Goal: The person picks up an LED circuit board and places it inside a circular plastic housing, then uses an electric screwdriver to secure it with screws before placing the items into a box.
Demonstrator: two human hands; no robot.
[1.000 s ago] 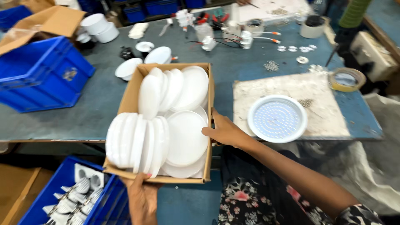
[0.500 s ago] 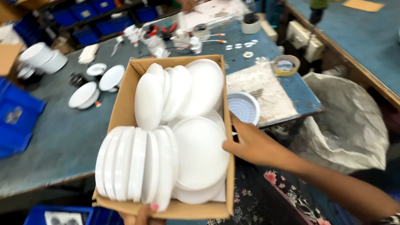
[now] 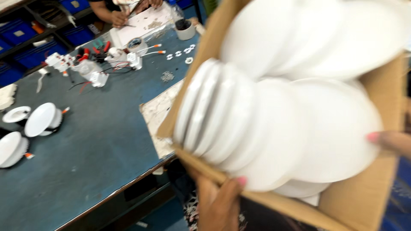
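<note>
Lifted off the table since a half second back, the cardboard box [image 3: 364, 201] now fills the right of my view, tipped and blurred, with its near corner hanging past the table edge. It was lying flat on the blue-grey table [image 3: 98, 149] a second ago.

My left hand [image 3: 220, 205] is at 6 o'clock, under the box's bottom edge, thumb hooked up over the cardboard rim so the pink nail shows; the fingers are hidden below, so I take it as gripping the box. My right hand [image 3: 391, 141] comes in at 3 o'clock; only a fingertip or two with a pink nail reaches over the right side, pressing by the white discs [image 3: 274, 128]. I cannot tell how the rest of those fingers sit, though they seem to be clamping the box wall.

The discs are packed on edge in rows inside the box, one row at 9 o'clock of its middle, more at 1 o'clock.

On the table at 9 o'clock lie round white lamp housings [image 3: 40, 119]. At 11 o'clock there is a clutter of small white parts with red and black wires [image 3: 92, 68], and a roll of tape [image 3: 136, 43]. At 12 o'clock another person's hands [image 3: 117, 18] work over a sheet.
</note>
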